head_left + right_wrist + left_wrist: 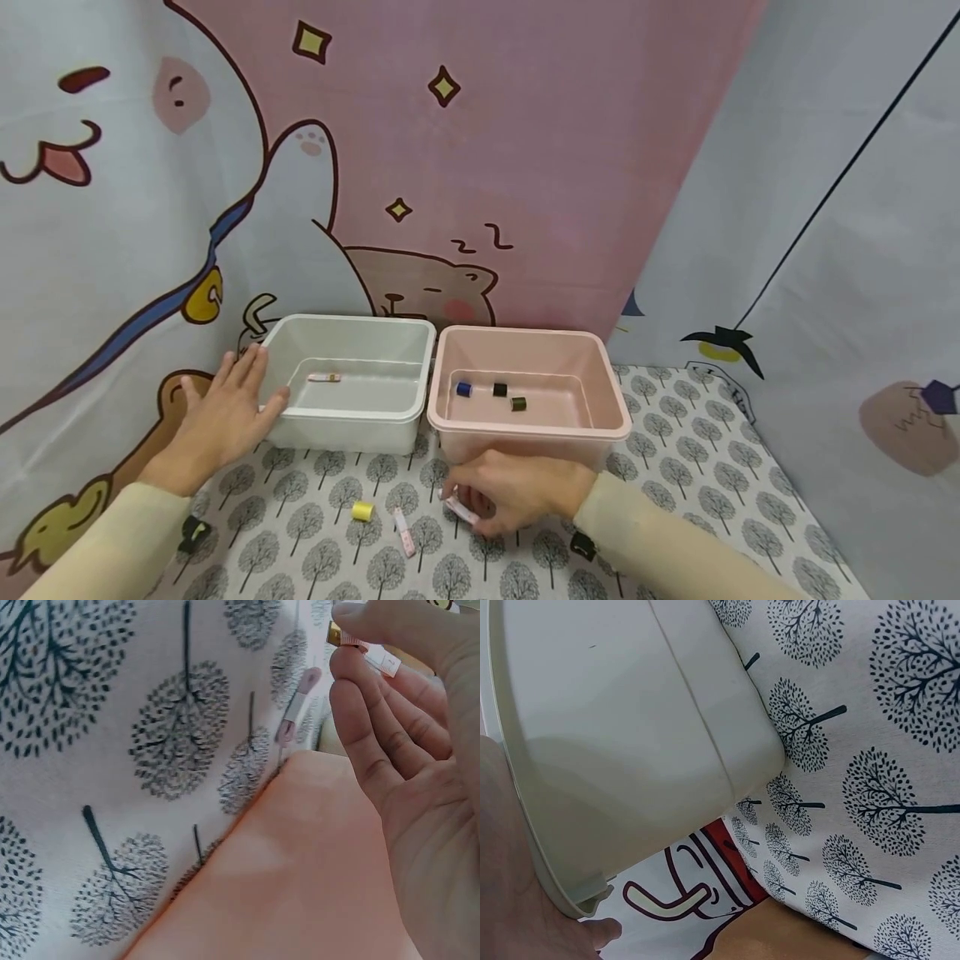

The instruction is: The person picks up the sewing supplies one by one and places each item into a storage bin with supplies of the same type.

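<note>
My right hand (517, 492) is in front of the pink bin (528, 433), close over the cloth. Thumb and fingertips pinch a small white strip (381, 660) with fine printed lines and a gold end, which looks like a folded tape measure. A similar pink-and-white folded strip (404, 532) lies on the cloth to its left, with a yellow thread spool (362, 511) beyond. My left hand (225, 417) rests, fingers spread, at the left rim of the white bin (345, 429). One more such strip (324, 377) lies inside that bin.
Inside the pink bin lie a blue spool (464, 389), a black spool (500, 389) and a dark green spool (518, 404). Both bins stand side by side on a tree-print cloth (307, 521). A printed curtain (525, 167) hangs close behind them.
</note>
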A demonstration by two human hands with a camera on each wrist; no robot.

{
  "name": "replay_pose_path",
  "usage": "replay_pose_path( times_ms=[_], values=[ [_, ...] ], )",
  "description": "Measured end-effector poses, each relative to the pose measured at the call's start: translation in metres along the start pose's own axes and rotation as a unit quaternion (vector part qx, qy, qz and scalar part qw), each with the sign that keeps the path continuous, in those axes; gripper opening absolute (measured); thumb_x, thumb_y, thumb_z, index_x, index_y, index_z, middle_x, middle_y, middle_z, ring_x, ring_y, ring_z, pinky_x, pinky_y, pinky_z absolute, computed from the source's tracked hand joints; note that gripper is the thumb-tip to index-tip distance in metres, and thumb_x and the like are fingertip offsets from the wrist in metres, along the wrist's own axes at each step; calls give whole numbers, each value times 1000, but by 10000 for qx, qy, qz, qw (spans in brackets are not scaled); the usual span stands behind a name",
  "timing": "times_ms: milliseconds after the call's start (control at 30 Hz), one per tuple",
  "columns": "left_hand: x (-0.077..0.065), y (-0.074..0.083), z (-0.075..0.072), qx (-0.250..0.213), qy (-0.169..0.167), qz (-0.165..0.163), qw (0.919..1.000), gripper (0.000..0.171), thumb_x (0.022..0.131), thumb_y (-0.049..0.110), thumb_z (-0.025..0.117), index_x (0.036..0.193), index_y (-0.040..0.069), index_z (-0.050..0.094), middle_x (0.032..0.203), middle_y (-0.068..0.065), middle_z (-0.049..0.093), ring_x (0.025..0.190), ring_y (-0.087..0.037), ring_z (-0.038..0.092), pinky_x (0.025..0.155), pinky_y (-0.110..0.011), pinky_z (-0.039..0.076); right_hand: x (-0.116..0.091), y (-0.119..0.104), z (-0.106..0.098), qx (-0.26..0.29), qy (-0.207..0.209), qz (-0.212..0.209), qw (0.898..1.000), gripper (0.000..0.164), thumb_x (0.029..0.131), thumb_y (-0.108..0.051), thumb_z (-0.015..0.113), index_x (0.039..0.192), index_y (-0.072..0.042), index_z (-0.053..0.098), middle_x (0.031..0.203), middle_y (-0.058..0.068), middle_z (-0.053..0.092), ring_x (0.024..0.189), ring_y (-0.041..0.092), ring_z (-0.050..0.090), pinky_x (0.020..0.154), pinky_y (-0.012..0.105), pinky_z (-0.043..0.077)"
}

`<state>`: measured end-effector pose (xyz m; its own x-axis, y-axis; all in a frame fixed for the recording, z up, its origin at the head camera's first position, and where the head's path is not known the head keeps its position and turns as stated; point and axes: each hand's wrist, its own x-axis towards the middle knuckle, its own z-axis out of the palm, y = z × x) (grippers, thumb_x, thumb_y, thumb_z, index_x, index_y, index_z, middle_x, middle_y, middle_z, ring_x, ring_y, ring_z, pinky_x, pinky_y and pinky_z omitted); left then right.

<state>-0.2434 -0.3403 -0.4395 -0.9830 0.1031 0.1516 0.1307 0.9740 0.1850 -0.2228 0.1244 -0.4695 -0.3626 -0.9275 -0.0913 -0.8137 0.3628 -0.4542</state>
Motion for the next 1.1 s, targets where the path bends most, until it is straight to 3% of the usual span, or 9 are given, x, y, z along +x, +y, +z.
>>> replay_pose_path(
  times_ms=[367, 467, 600, 700, 1100],
  values=[
    [-1, 0, 1, -11, 13, 2, 10000, 95, 121, 64, 35, 183, -6, 16, 193, -33, 11, 175, -69, 12, 121, -106, -6, 3, -20, -23, -57, 48, -147, 9999, 55, 100, -10, 90, 150, -10, 67, 116, -5, 84, 101, -11, 72, 92, 6, 60],
    [-2, 0, 1, 7, -4, -5, 10000, 96, 121, 64, 35, 183, -6, 16, 193, -32, 11, 175, -68, 11, 121, -106, -6, 6, -26, -33, -346, 152, -286, 9989, 56, 100, -13, 91, 151, -11, 67, 118, -5, 84, 101, -12, 73, 92, 4, 59],
    [-2, 0, 0, 32, -7, 3, 10000, 96, 121, 64, 35, 183, -6, 15, 193, -32, 10, 176, -68, 12, 121, -106, -6, 11, -31, -47, -283, 332, -441, 9981, 58, 98, -9, 92, 151, -9, 67, 118, -1, 83, 101, -9, 74, 93, 4, 59],
    [-2, 0, 0, 26, 6, 0, 10000, 96, 121, 64, 35, 183, -6, 15, 193, -32, 10, 176, -68, 12, 121, -106, -5, 15, -34, -57, -146, 395, -507, 9978, 58, 99, -6, 91, 150, -7, 66, 116, 1, 82, 99, -7, 74, 92, 7, 61],
    [-1, 0, 0, 1, -12, -20, 10000, 96, 121, 65, 35, 184, -5, 16, 193, -31, 10, 176, -67, 10, 121, -105, -6, 31, -38, -88, -579, 696, -696, 9935, 56, 101, -9, 90, 151, -5, 66, 118, 4, 81, 101, -2, 77, 93, 7, 60]
  ],
)
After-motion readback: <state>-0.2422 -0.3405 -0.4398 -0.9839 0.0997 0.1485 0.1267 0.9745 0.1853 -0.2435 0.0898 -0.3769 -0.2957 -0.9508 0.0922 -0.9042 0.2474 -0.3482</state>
